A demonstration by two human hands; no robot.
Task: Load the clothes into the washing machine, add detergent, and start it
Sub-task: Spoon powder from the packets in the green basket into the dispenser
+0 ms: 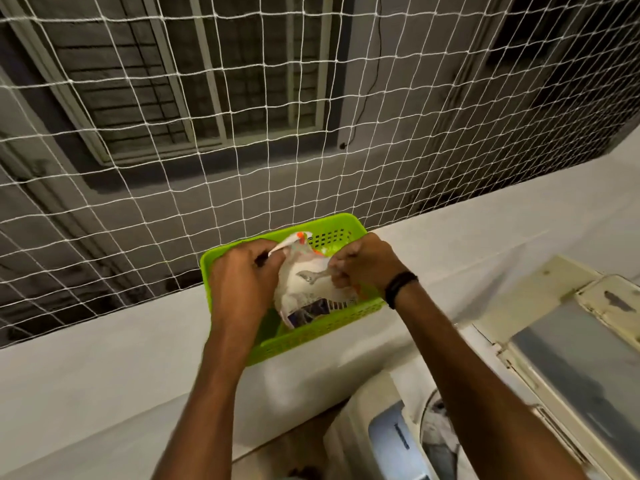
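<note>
A white detergent pouch [308,289] with orange and blue print lies in a lime-green plastic basket [311,336] on the pale ledge. My left hand [239,282] pinches the pouch's upper left corner. My right hand [360,263] grips its right edge, fingers curled; a black band is on that wrist. The top-loading washing machine [391,434] sits at the bottom right, its drum opening [438,431] showing clothes inside. Its lid [571,351] stands raised at the right.
A white safety net [311,133] stretches above the ledge [104,368], with a neighbouring building's barred window behind it. The ledge runs from left to right under the basket. The machine's blue-grey control panel [391,441] faces me at the bottom.
</note>
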